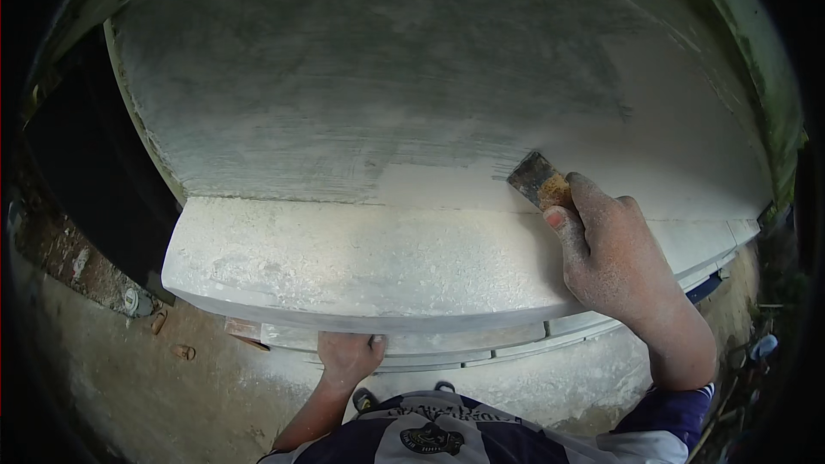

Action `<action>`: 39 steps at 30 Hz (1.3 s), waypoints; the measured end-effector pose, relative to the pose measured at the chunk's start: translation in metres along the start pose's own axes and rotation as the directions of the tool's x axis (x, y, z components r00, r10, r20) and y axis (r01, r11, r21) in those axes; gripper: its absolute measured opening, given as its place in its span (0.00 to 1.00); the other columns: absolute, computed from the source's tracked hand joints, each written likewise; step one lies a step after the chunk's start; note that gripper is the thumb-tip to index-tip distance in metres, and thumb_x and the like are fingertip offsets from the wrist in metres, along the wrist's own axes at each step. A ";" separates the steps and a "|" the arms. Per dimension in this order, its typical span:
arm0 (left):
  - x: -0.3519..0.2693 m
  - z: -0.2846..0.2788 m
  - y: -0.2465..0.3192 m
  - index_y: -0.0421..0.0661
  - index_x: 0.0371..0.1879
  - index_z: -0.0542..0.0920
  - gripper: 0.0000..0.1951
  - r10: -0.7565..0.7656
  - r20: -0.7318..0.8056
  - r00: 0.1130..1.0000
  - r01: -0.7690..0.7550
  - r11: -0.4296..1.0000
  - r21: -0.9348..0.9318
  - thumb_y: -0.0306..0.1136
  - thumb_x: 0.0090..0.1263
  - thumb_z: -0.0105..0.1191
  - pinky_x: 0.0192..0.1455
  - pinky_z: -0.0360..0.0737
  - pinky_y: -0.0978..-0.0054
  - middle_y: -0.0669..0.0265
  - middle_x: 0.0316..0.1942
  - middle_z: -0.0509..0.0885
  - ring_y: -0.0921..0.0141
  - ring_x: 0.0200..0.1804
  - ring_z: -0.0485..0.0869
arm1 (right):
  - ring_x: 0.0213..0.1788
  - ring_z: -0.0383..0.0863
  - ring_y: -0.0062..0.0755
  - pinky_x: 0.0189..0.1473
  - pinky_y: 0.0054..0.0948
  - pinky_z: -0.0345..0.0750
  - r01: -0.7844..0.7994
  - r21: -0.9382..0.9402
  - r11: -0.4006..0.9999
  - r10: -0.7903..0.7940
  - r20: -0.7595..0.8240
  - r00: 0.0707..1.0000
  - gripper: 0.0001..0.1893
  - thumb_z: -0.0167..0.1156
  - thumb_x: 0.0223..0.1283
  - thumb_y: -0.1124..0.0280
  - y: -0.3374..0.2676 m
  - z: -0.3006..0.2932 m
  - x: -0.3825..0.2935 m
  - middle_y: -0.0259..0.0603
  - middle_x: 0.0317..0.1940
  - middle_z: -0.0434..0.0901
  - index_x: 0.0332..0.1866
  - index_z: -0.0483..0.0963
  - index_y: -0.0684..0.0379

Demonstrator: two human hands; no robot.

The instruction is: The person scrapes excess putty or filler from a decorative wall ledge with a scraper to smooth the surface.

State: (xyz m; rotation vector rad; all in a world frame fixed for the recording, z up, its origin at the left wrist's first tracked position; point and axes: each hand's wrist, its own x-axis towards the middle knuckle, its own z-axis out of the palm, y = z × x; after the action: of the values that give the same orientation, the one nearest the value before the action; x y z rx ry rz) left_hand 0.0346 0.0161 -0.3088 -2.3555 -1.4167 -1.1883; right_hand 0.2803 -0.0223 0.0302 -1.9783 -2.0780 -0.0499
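Note:
My right hand (612, 245), dusted with white powder, holds a short scraper (525, 177) with a dark, stained blade and a worn yellowish patch near the grip. The blade lies against a wall (387, 64), just above the ledge at its base. Grey-green streaked surface covers the wall's upper and left parts, while a smooth whitish layer (683, 142) shows at the right and lower middle. Fine scratch lines end beside the blade. Below, my left hand (351, 354) is at the front underside of the white, powdery ledge (361, 258); its fingertips are hidden, so its grip is unclear.
Pale boards or blocks (451, 341) run beneath the ledge. A dark panel or opening (97, 161) stands at left. On the concrete floor (129, 386) lie a brown sandal (184, 352) and a small container (136, 303). Plants and a bluish object (764, 348) are at right.

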 end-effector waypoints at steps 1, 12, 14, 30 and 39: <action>0.000 -0.001 0.001 0.55 0.40 0.91 0.14 -0.006 -0.002 1.000 0.006 1.000 0.008 0.37 0.52 0.66 0.50 0.80 0.52 0.61 0.44 0.88 0.54 0.45 0.86 | 0.24 0.85 0.54 0.32 0.48 0.83 -0.082 0.040 0.996 0.081 0.035 0.996 0.15 0.53 0.77 0.68 0.004 -0.006 -0.003 0.55 0.18 0.79 0.50 0.74 0.73; 0.003 0.000 0.004 0.54 0.40 0.90 0.14 0.029 -0.055 0.998 -0.029 1.000 0.010 0.38 0.52 0.66 0.49 0.80 0.53 0.61 0.41 0.88 0.55 0.44 0.86 | 0.23 0.85 0.52 0.31 0.47 0.82 -0.091 0.081 0.993 0.093 -0.014 0.996 0.14 0.53 0.77 0.68 0.002 -0.004 -0.001 0.53 0.18 0.79 0.48 0.75 0.72; 0.004 0.002 0.003 0.54 0.40 0.91 0.14 -0.001 0.016 1.000 0.001 1.000 0.021 0.38 0.52 0.66 0.50 0.80 0.53 0.62 0.41 0.88 0.55 0.45 0.86 | 0.22 0.85 0.50 0.30 0.45 0.83 0.039 0.002 0.999 -0.039 -0.070 0.997 0.13 0.53 0.77 0.69 -0.007 0.001 0.008 0.52 0.18 0.79 0.48 0.75 0.73; 0.002 0.004 0.002 0.53 0.37 0.90 0.13 0.018 -0.038 0.999 -0.020 0.999 -0.041 0.40 0.53 0.67 0.49 0.80 0.49 0.58 0.40 0.87 0.51 0.44 0.86 | 0.23 0.83 0.55 0.32 0.47 0.75 -0.044 0.036 0.998 0.043 0.036 0.998 0.12 0.57 0.76 0.71 -0.026 -0.011 0.008 0.60 0.21 0.79 0.44 0.75 0.73; -0.002 0.005 -0.003 0.53 0.41 0.90 0.16 0.018 0.014 1.000 -0.018 0.999 -0.048 0.40 0.52 0.67 0.50 0.80 0.49 0.58 0.42 0.88 0.51 0.46 0.86 | 0.20 0.84 0.51 0.28 0.45 0.81 0.057 -0.037 0.998 -0.058 -0.014 0.998 0.14 0.54 0.77 0.69 -0.032 -0.003 0.010 0.55 0.17 0.79 0.46 0.75 0.74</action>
State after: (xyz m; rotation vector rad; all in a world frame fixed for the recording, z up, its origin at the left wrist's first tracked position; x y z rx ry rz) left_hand 0.0346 0.0188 -0.3140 -2.4077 -1.3837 -1.2164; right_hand 0.2495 -0.0152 0.0406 -1.9320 -2.1386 -0.1146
